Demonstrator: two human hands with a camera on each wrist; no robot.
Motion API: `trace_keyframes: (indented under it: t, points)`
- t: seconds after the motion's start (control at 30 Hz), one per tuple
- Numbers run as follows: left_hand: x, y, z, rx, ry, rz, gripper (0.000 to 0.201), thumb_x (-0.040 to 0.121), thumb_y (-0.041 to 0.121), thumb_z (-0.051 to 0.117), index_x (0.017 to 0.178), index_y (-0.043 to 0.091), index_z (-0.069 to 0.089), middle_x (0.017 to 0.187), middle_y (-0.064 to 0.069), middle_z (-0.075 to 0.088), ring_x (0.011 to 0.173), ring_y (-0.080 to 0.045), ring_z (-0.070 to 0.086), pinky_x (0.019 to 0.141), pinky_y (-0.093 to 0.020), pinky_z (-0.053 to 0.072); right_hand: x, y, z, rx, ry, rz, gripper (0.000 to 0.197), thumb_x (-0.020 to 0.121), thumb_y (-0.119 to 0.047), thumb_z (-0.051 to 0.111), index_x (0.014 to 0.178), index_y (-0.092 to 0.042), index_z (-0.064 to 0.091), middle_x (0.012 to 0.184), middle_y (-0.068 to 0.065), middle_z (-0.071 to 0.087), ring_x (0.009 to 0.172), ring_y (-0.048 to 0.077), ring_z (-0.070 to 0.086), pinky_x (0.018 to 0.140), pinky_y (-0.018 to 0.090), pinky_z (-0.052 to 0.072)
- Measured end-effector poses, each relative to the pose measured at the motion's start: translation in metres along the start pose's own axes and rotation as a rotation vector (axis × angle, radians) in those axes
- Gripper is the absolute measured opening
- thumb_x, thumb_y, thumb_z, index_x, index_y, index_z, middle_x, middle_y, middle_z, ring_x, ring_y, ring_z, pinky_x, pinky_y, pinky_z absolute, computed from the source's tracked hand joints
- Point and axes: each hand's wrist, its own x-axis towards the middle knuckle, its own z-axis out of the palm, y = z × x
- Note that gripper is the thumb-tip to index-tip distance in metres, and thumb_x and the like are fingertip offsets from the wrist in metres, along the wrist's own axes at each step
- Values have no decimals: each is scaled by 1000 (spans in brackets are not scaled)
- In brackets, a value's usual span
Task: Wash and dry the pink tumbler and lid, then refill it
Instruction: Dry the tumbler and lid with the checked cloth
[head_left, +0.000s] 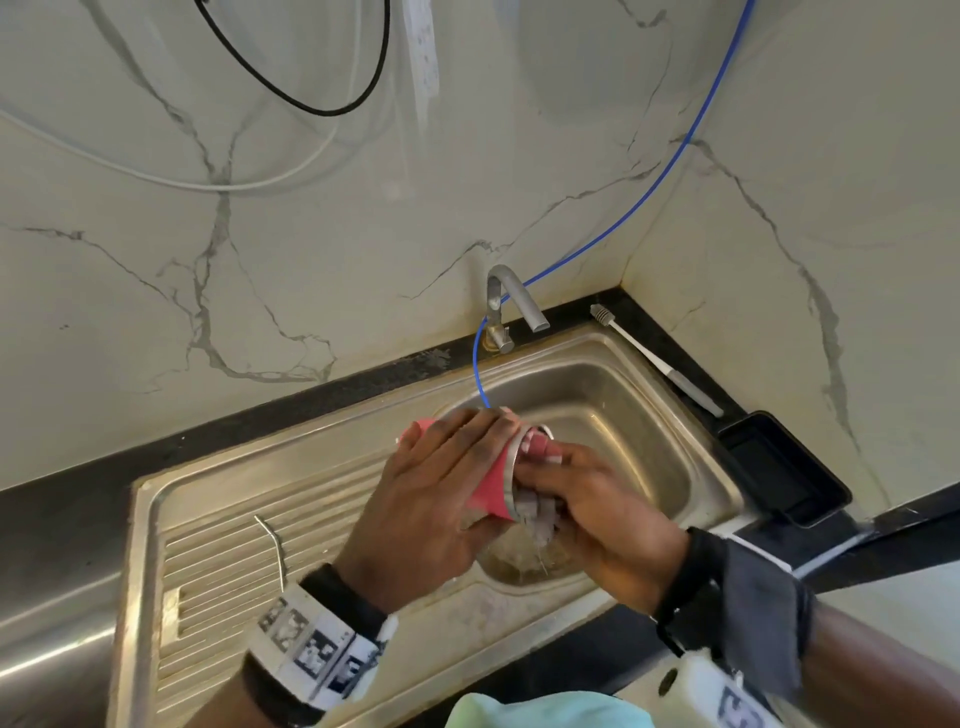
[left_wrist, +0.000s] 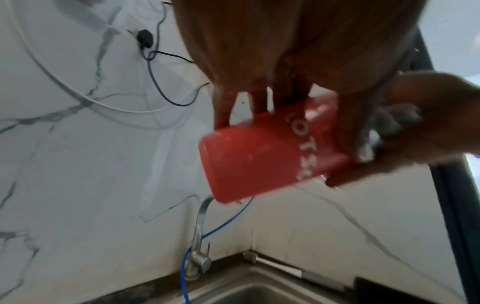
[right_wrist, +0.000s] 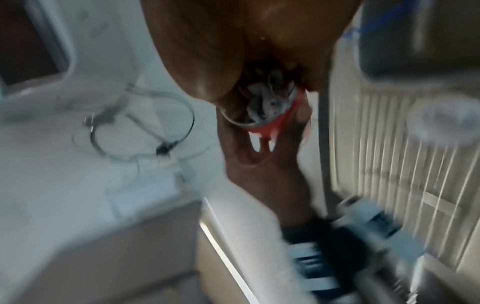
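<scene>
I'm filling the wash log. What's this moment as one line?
left hand: grips pink tumbler | right hand: scrubs inside with grey cloth | over sink | tap: no water visible

We are in a home kitchen: a steel sink (head_left: 670, 415) with ribbed drainboard (head_left: 249, 561), a tap (head_left: 511, 306), marble-look wall (head_left: 260, 234).

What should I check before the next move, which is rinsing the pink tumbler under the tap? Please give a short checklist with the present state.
1. Left hand grips the pink tumbler firmly: ok.
2. Tumbler held over the sink basin: ok.
3. Right hand has taken the grey scrubbing cloth out of the tumbler mouth: not ok, it is partly inside.
4. Tap running: not ok, no water is visible.
5. Inside of tumbler clean: cannot tell.
6. Lid within reach: cannot tell, not seen clearly.
</scene>
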Motion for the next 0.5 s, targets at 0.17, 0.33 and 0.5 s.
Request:
trace_keyframes:
  t: [0.17, 0.33, 0.5]
  points:
    - [-8, 21, 18, 160, 115, -93, 78, 92, 43, 65, 159, 17, 36, 161, -7, 45, 151, -33, 42, 111, -72, 42, 2, -9, 5, 195, -6, 23, 28, 105, -19, 53, 112, -2, 75, 107, 19, 74, 96, 26, 73, 91, 36, 60]
    - [-1, 23, -6, -4, 16, -141, 82, 80, 53, 79, 147, 24, 42, 156, 1, 47, 145, -26, 48, 106, -67, 49, 0, -12, -9, -327, -35, -141, 33, 100, 3, 56, 81, -19, 71, 74, 3, 65, 64, 18, 58, 63, 35, 47]
    - [16, 22, -23, 107, -219, -201, 100, 77, 78, 59, 161, 34, 29, 160, 16, 42, 150, -10, 38, 116, -78, 31, 0, -18, -7, -601, -144, -137, 16, 99, 3, 59, 102, -10, 67, 89, -3, 69, 78, 10, 63, 70, 27, 50]
